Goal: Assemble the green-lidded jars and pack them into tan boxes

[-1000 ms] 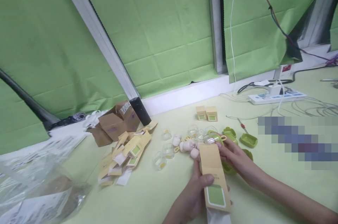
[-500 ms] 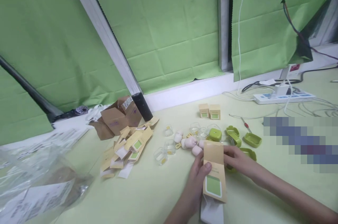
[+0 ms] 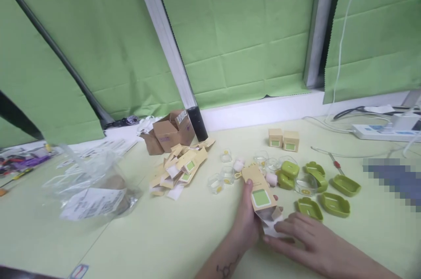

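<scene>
With the left hand [image 3: 245,217], grips the box [image 3: 261,194], closed round its left side, with thumb up on the front. Holds it over the worktop [image 3: 158,235], slanted along its length from far left to near right, with the open end toward the right hand [image 3: 302,237]. There, at the white flap [image 3: 270,227], has the right fingers half-curled, nearer that opening than the left; cannot tell whether pinching or just touching.

Pale table [image 3: 158,235] beneath flat cartons [image 3: 184,169], green dishes [image 3: 336,205]
</scene>
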A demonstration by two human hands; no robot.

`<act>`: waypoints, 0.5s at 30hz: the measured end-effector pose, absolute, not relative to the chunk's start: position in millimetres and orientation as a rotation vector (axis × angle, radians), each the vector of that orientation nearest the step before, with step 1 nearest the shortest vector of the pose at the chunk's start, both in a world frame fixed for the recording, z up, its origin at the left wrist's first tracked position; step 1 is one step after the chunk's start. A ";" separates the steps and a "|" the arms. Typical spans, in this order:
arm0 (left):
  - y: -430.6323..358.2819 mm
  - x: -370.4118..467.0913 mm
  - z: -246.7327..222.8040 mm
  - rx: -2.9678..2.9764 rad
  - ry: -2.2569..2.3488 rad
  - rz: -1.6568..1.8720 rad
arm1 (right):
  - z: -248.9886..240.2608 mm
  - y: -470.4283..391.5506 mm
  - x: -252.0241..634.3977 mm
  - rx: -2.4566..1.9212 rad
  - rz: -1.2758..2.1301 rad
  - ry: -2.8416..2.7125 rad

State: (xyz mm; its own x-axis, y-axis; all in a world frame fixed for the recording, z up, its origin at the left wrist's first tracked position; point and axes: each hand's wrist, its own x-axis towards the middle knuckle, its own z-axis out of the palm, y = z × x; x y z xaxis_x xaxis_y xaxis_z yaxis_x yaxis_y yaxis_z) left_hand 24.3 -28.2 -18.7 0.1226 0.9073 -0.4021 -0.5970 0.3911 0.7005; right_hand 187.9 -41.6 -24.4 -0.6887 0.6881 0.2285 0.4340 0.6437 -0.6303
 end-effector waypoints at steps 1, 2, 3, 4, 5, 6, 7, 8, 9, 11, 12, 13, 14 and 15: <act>-29.0 25.7 -21.1 0.436 0.900 1.113 | -22.0 -42.7 185.8 -0.923 0.798 -2.414; -29.8 26.9 -23.2 0.471 0.887 1.090 | -19.3 -43.3 184.0 -0.972 0.843 -2.407; -30.7 27.7 -25.0 0.521 0.872 1.083 | -16.9 -43.5 182.7 -1.034 0.876 -2.378; -31.5 28.2 -26.5 0.576 0.861 1.093 | -15.3 -43.2 182.2 -1.098 0.870 -2.329; -32.0 28.4 -27.8 0.630 0.853 1.116 | -15.0 -42.6 182.4 -1.119 0.817 -2.304; -32.2 28.3 -29.0 0.673 0.849 1.142 | -16.1 -41.5 183.5 -1.093 0.734 -2.309; -32.2 28.0 -30.1 0.702 0.843 1.162 | -18.4 -40.2 185.2 -1.023 0.642 -2.337; -31.9 27.8 -31.3 0.717 0.837 1.177 | -21.6 -38.8 187.4 -0.916 0.540 -2.381; -31.5 27.5 -32.4 0.723 0.831 1.189 | -25.1 -37.3 189.5 -0.798 0.428 -2.424; -30.6 27.2 -34.6 0.719 0.822 1.192 | -31.4 -35.1 192.1 -0.603 0.184 -2.443; -30.3 27.1 -35.4 0.716 0.823 1.187 | -33.4 -34.5 192.1 -0.547 0.067 -2.413; -30.3 27.1 -35.9 0.717 0.825 1.177 | -34.6 -34.2 191.2 -0.518 -0.046 -2.368; -30.5 27.2 -36.1 0.724 0.826 1.163 | -35.1 -34.2 189.7 -0.520 -0.125 -2.319; -31.0 27.3 -36.1 0.737 0.825 1.147 | -35.1 -34.3 187.9 -0.548 -0.152 -2.277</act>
